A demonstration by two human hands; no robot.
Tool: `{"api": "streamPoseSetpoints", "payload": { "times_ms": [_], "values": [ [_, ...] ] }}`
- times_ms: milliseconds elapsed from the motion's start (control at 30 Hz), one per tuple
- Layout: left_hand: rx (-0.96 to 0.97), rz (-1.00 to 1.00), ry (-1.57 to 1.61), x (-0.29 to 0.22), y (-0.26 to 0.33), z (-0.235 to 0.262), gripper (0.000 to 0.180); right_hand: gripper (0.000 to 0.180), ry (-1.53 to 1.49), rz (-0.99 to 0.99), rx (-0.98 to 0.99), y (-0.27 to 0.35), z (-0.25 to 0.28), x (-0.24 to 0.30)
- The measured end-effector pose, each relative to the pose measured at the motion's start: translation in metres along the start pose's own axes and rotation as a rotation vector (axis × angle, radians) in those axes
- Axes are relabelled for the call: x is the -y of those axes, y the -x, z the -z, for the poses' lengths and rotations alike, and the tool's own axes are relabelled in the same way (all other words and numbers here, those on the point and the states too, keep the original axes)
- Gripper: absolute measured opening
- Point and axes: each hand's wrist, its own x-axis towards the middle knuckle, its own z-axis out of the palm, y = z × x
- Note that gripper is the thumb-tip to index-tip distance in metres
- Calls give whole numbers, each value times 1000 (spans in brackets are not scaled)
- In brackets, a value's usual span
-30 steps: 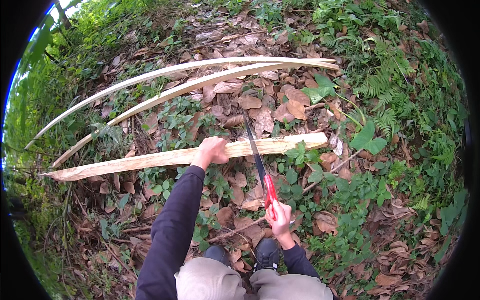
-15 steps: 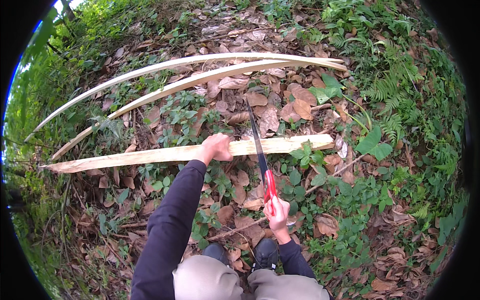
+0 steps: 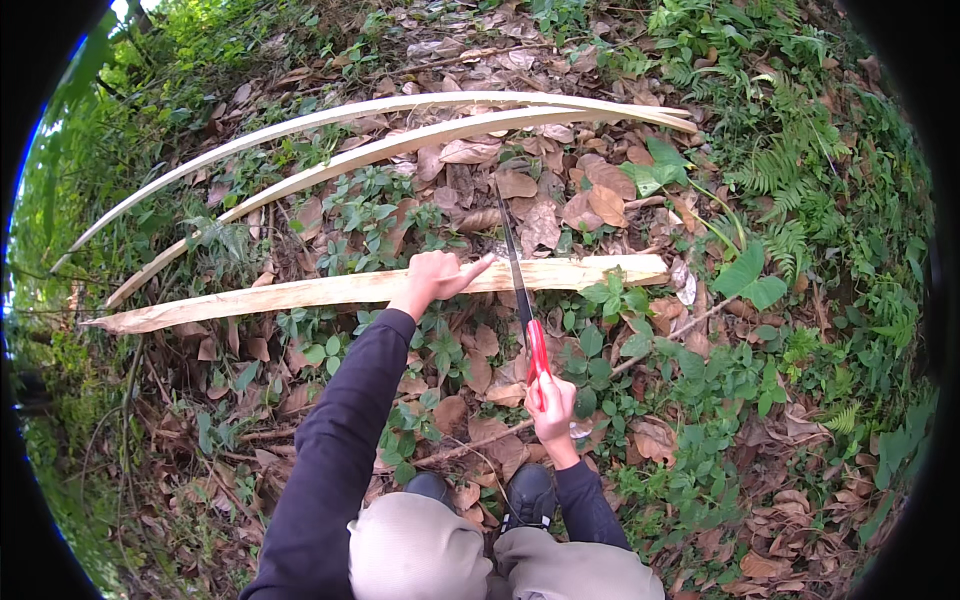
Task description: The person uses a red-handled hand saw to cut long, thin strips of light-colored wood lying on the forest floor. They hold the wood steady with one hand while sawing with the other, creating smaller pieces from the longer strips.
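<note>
A pale, rough-split wooden plank (image 3: 290, 294) lies crosswise over the leaves before me. My left hand (image 3: 434, 276) is closed over its middle, fingers wrapped on the far side and the thumb stretched out toward the saw blade. Gripped in my right hand (image 3: 553, 408) is a handsaw (image 3: 537, 348) with a red handle and a dark, narrow blade. The blade crosses the plank just right of my left thumb, its tip pointing away from me. Whether the teeth have cut into the wood cannot be made out.
Beyond the plank lie two long, curved wooden strips (image 3: 400, 140), crossing near their right ends. Brown dry leaves, low green plants and ferns (image 3: 780, 175) cover the ground. A thin branch (image 3: 475, 445) runs in front of my shoes (image 3: 530, 495).
My left thumb has stretched out toward the blade; earlier it was tucked in by the hand. The saw stays across the plank, its handle and my right hand slightly farther forward.
</note>
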Motion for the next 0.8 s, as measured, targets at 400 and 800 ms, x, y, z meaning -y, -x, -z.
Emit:
{"api": "streamPoseSetpoints", "payload": {
  "times_ms": [400,800],
  "values": [
    [-121,193,116,-14,-5,-21,51,48,-109,-95,-72,12,-11,-2],
    [-327,-18,3,0,-6,-36,43,42,-185,-21,2,-3,18,-12]
  ]
}}
